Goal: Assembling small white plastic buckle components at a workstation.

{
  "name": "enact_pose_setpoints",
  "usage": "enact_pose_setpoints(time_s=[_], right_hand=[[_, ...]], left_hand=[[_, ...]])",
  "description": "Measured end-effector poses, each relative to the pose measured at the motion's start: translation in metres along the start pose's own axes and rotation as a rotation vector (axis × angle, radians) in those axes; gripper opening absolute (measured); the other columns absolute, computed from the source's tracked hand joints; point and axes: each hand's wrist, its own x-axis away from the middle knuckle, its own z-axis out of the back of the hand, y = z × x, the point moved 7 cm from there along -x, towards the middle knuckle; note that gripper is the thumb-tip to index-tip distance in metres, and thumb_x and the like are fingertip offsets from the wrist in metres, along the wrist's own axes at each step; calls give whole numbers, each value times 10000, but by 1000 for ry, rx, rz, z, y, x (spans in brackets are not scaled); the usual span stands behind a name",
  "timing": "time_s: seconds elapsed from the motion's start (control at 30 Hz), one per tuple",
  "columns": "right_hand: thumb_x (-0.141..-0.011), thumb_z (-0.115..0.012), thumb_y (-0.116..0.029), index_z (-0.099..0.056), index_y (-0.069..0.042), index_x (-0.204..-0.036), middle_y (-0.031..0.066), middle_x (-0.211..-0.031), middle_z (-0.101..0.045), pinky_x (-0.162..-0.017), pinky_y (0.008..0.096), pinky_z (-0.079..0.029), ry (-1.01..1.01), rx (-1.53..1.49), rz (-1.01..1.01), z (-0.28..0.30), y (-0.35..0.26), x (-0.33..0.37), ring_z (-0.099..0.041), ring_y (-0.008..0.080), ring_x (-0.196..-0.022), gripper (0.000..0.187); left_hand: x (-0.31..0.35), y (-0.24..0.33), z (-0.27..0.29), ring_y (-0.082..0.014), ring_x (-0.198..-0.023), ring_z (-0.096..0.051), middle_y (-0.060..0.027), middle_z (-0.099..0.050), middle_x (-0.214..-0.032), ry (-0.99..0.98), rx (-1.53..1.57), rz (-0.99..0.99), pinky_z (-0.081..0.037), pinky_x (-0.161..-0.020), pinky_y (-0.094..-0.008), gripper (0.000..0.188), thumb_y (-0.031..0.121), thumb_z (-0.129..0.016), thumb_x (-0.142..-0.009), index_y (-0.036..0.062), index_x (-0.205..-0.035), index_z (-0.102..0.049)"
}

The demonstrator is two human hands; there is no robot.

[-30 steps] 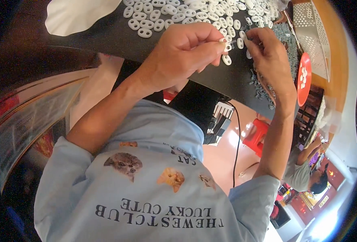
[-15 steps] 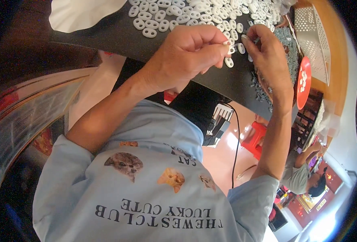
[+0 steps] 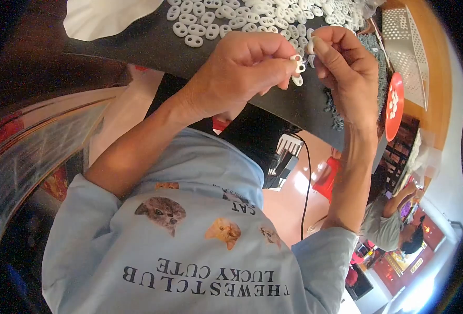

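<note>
My left hand [image 3: 244,70] is closed, pinching a white oval two-holed piece [image 3: 299,64] between thumb and forefinger above the dark table. Another white piece shows just below it; whether the two are joined I cannot tell. Close on its right, my right hand [image 3: 349,70] is closed too, its thumb and forefinger gripping a small white oval piece [image 3: 310,47] seen edge-on. A further white piece shows between the hands, partly covered by my right fingers. Beyond both hands spreads a heap of similar two-holed pieces [image 3: 192,29].
Small dark grey parts [image 3: 370,44] lie heaped right of my right hand. Farther right are a red plate [image 3: 391,128] with white bits and a white perforated basket [image 3: 406,57]. A white wavy-edged dish [image 3: 106,21] stands at the far left. Another person [image 3: 383,222] sits at the lower right.
My right hand has turned and come up a little, bringing its white piece close to the left hand's fingertips. My left hand has barely moved.
</note>
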Motion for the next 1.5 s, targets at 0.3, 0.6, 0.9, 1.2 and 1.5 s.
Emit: enact_pose_setpoints(time_s=[0.3,0.6,0.9,1.2,1.5], right_hand=[[-907,-618,-90,-633,-8,-1145,-29,-836,-602,-552,151,-345,-55,-187,-24,-24,-2,9,-458,15,-656,253],[-899,-621,-74,-650,4,-1022,7,-809,-641,-692,203,-466,79,221,200,-16,-26,23,-568,50,-774,148],[-923,-584,-68,-657,-9,-1072,4,-800,-638,-598,196,-434,55,-14,103,-23,-19,36,-565,58,-715,177],[-894,-593,-27,-636,6,-986,57,-816,-611,-646,238,-484,52,447,534,-39,-41,40,-589,114,-694,106],[-925,-584,-77,-629,17,-1047,13,-764,-604,-532,181,-399,0,-295,41,-41,0,26,-537,59,-638,161]], left_hand=[[3,-2,-5,-36,-612,-505,-16,-652,-782,-80,35,-9,-404,-556,-195,144,128,-558,-920,20,-944,-649],[3,3,2,-61,-574,-502,-66,-660,-774,-25,98,-84,-407,-529,-206,164,112,-519,-923,1,-889,-635],[0,-1,5,-90,-596,-530,-98,-652,-770,-34,179,-80,-409,-524,-219,188,136,-508,-921,-4,-878,-627],[0,1,11,-125,-623,-558,-123,-647,-771,-52,287,-61,-418,-535,-234,227,178,-491,-920,-8,-880,-615],[-2,-2,15,-171,-579,-560,-136,-621,-746,-57,478,-51,-454,-542,-274,245,175,-445,-929,-16,-882,-591]])
